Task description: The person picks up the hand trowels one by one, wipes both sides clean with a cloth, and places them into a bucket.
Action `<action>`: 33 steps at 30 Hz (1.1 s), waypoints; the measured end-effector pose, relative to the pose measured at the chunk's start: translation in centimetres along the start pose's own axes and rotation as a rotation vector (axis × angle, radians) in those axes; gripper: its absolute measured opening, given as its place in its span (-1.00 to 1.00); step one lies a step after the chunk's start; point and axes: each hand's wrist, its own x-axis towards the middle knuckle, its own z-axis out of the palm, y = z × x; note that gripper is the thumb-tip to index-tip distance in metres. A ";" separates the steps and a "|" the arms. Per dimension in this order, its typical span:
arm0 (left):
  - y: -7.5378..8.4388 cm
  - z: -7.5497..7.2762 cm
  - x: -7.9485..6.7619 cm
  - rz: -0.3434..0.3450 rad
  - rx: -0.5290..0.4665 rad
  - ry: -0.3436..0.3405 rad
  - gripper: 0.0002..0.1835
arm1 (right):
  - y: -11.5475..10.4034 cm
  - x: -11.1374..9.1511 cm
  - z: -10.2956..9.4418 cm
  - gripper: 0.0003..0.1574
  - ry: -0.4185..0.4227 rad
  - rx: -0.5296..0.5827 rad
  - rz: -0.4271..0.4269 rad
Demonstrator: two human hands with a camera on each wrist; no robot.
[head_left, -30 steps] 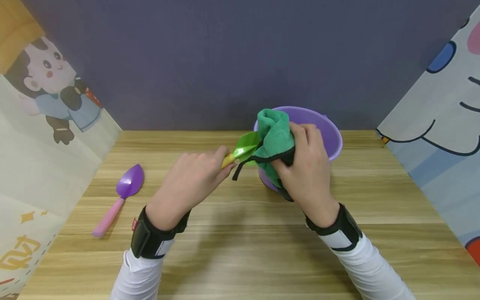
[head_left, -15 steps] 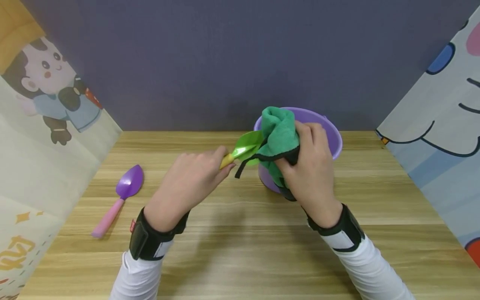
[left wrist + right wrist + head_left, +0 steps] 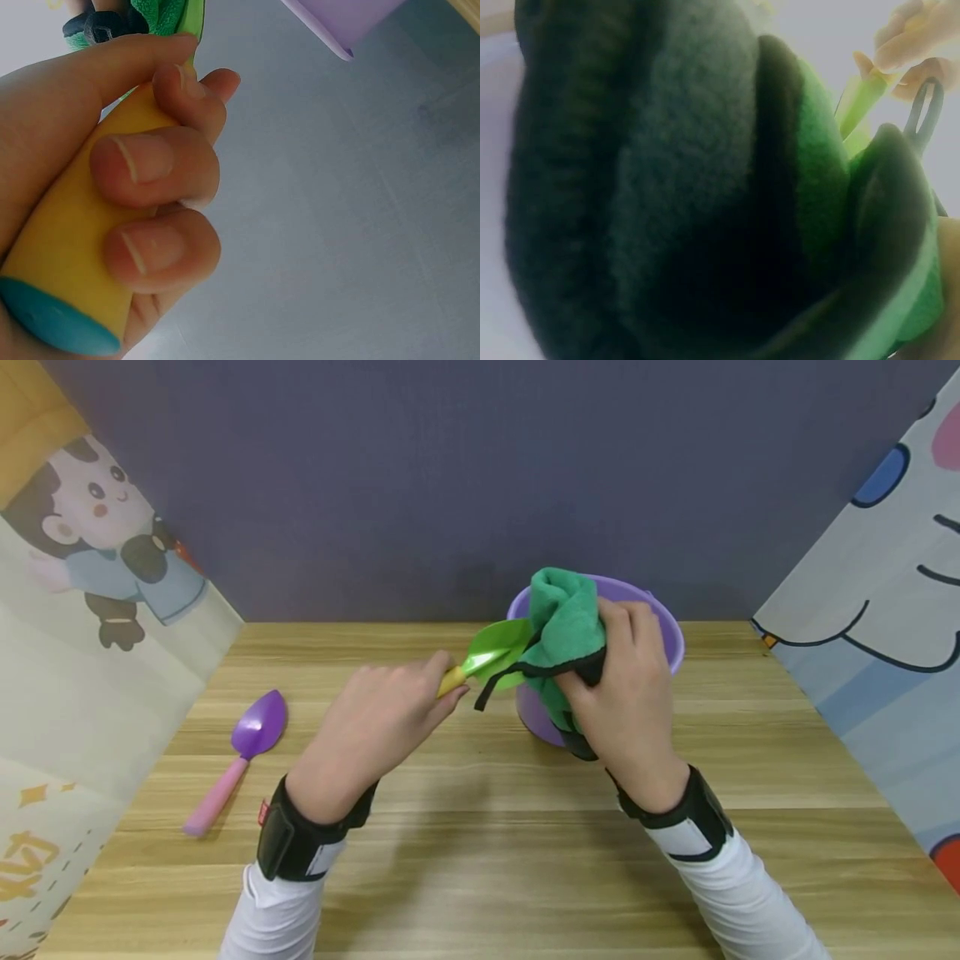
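Note:
In the head view my left hand (image 3: 378, 718) grips the yellow handle of a small garden trowel with a green blade (image 3: 495, 645). Curled fingers wrap that handle (image 3: 90, 225) in the left wrist view, and its teal end shows below them. My right hand (image 3: 626, 693) holds a bunched green cloth (image 3: 567, 618) with black edging and a black hanging loop. The cloth overlaps the blade's tip, hiding it. Dark folds of cloth (image 3: 697, 120) fill most of the right wrist view. Both hands are in front of a purple bucket (image 3: 663, 635), the right one overlapping its rim.
Another trowel (image 3: 258, 727), with a purple blade and pink handle, lies at the left of the wooden table (image 3: 465, 860). A dark wall (image 3: 375, 485) stands behind, and printed panels rise at both sides.
My right hand has shifted slightly right and up with the cloth, so more of the green blade shows. The left hand stays nearly still on the handle.

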 end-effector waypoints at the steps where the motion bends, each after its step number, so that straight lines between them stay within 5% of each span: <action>1: 0.0 0.0 0.0 0.000 0.002 0.001 -0.75 | 0.0 0.0 0.0 -0.31 0.001 0.002 0.001; 33: 0.2 -0.1 -0.2 -0.018 0.000 -0.003 -0.77 | 0.1 -0.1 -0.1 -0.33 -0.027 -0.017 0.019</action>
